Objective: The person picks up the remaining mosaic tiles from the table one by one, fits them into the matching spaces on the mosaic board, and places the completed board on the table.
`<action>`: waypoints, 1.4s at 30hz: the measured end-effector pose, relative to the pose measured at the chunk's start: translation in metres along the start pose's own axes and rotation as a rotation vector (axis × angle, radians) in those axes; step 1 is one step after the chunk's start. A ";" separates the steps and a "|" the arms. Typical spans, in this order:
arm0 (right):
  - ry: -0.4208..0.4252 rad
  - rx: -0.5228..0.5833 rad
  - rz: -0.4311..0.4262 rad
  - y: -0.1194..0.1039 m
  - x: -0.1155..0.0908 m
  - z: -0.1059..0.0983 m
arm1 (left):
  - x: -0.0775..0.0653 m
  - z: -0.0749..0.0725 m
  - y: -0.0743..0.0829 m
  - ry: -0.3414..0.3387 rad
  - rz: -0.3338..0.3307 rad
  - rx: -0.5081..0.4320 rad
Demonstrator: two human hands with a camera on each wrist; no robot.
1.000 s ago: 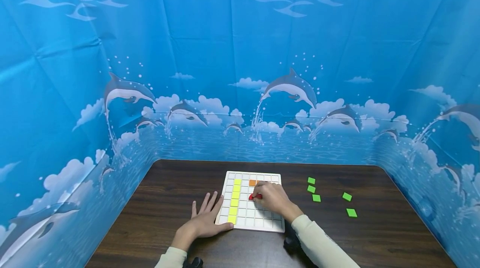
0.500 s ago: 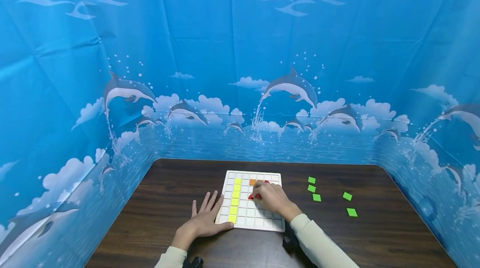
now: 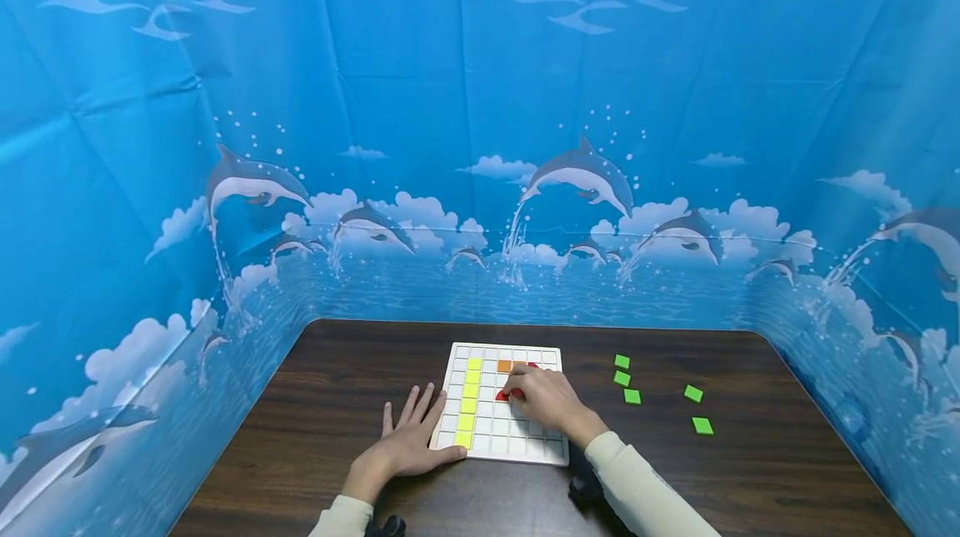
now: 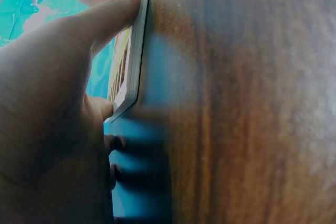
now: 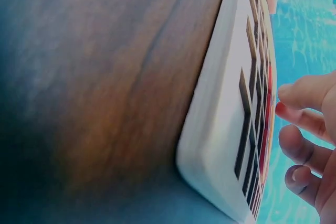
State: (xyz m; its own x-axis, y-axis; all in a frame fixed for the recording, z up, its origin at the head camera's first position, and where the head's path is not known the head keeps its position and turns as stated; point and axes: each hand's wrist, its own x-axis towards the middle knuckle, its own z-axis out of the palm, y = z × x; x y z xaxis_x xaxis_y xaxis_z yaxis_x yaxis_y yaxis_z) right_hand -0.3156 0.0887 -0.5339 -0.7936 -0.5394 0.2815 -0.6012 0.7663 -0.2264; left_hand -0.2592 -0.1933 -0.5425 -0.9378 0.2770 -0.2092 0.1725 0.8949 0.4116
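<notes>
A white grid board (image 3: 498, 445) lies on the table. My left hand (image 3: 408, 445) is spread flat at its left side, thumb on the near left corner and a fingertip at the left edge. In the left wrist view the thumb presses against the board's rim (image 4: 137, 51). My right hand (image 3: 551, 399) reaches over the board's right half, thumb and fingertips curled together at a red piece (image 3: 502, 395) in the grid. In the right wrist view a red strip (image 5: 264, 145) shows in the board beside the fingertips. Yellow tiles (image 3: 470, 391) form a column; orange tiles (image 3: 505, 366) sit near the top.
Several loose green tiles (image 3: 622, 377) lie on the table to the right of the board. A dark wooden table (image 3: 330, 387) carries everything. A blue dolphin-print curtain (image 3: 397, 145) surrounds it at the back and sides. More red (image 3: 533, 365) shows behind the right hand's knuckles.
My right hand shifts only slightly at the same red piece, and the orange tiles behind it are covered by varying amounts. The left hand stays in place on the board.
</notes>
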 end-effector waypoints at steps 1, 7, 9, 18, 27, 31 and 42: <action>0.003 -0.001 0.004 0.001 -0.001 0.000 | 0.000 0.000 0.000 0.001 0.000 -0.002; 0.032 -0.001 0.027 0.005 -0.006 -0.003 | 0.001 0.001 -0.001 0.006 0.006 -0.014; 0.044 -0.003 0.036 0.007 -0.008 -0.005 | 0.002 0.001 -0.002 0.005 0.006 -0.011; 0.068 -0.025 0.085 0.017 -0.018 -0.014 | 0.001 0.002 -0.001 0.006 -0.003 -0.016; 0.102 -0.055 0.138 0.032 -0.035 -0.028 | 0.001 0.001 0.000 0.011 0.007 -0.025; 0.114 -0.063 0.148 0.041 -0.043 -0.033 | 0.002 0.000 0.000 0.004 0.013 -0.039; 0.096 -0.089 0.228 0.061 -0.065 -0.044 | 0.001 0.003 -0.002 0.009 0.005 -0.037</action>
State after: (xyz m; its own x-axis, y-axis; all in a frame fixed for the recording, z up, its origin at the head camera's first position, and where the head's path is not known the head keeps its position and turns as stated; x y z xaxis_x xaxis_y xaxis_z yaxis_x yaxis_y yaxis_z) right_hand -0.2970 0.1858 -0.5247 -0.8925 -0.3171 0.3208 -0.3940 0.8943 -0.2122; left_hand -0.2597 -0.1937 -0.5456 -0.9396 0.2783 -0.1992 0.1662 0.8798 0.4454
